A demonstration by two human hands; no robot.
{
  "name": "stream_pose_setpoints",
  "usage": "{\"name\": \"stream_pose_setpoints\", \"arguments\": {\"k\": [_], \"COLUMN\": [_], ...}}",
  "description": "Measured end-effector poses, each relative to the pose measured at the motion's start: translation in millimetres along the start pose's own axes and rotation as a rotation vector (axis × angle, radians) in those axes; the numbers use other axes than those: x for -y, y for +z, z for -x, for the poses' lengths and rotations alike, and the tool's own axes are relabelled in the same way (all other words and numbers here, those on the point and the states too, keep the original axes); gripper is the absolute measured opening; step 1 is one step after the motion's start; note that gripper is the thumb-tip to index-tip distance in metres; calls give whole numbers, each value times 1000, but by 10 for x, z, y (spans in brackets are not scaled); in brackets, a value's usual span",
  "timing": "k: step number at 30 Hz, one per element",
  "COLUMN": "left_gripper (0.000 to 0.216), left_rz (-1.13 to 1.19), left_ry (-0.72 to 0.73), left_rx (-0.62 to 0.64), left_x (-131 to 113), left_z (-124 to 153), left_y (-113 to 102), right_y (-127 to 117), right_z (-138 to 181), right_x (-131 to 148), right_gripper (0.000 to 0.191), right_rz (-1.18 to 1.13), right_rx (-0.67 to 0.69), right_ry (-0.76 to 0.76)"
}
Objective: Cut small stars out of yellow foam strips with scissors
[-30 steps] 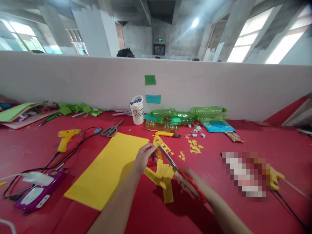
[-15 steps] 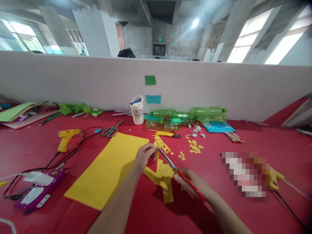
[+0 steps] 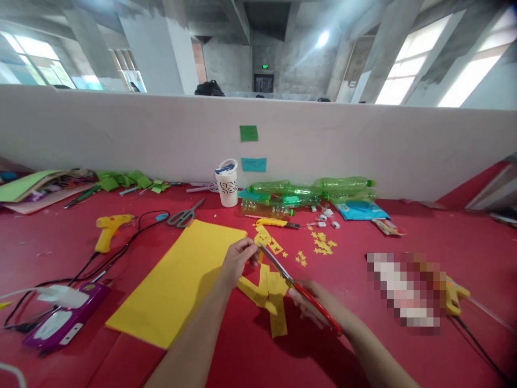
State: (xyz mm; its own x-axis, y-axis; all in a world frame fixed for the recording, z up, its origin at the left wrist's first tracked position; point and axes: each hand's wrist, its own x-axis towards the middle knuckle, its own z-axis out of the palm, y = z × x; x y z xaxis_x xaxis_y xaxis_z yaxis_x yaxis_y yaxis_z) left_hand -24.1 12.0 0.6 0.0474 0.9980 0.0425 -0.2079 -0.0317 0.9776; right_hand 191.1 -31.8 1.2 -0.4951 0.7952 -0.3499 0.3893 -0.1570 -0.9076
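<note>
Red-handled scissors [image 3: 300, 289] slant above the red table [image 3: 359, 280], blade tips meeting the left hand's fingers. The right hand [image 3: 323, 296] is wrapped around the handles; the left hand [image 3: 239, 263] has its fingertips pinched together, though from here I can't tell what sits between them. Just below the blades lie crossed yellow strips [image 3: 278, 315], and beyond the tips a yellow piece with star-shaped holes [image 3: 276, 246]. Small cut-out stars [image 3: 323, 247] are scattered to its right. A big yellow sheet [image 3: 169, 291] spreads under the left forearm. Farther back I see a yellow cutter [image 3: 272, 222], green plastic bottles [image 3: 343, 184] and a white cup [image 3: 229, 191]; over left, grey-handled scissors [image 3: 183, 216] and a yellow glue gun [image 3: 105, 231].
</note>
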Motion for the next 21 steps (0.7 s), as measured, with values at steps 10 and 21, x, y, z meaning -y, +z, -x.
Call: {"name": "stream_pose_setpoints", "arguments": {"k": [10,21], "left_gripper": [19,17], "left_rz": [6,-20], "left_ry": [-16,-42], "left_rx": [17,49], "left_x": [-18,-32], "left_z": [7,-11], "left_y": [-8,-86], "right_y": [-6,-27], "right_z": [-15,-33], "right_x": [-18,-94], "right_gripper": [41,40], "right_rz": [41,79], "right_rx": [-24,-34], "right_ry": [38,19]}}
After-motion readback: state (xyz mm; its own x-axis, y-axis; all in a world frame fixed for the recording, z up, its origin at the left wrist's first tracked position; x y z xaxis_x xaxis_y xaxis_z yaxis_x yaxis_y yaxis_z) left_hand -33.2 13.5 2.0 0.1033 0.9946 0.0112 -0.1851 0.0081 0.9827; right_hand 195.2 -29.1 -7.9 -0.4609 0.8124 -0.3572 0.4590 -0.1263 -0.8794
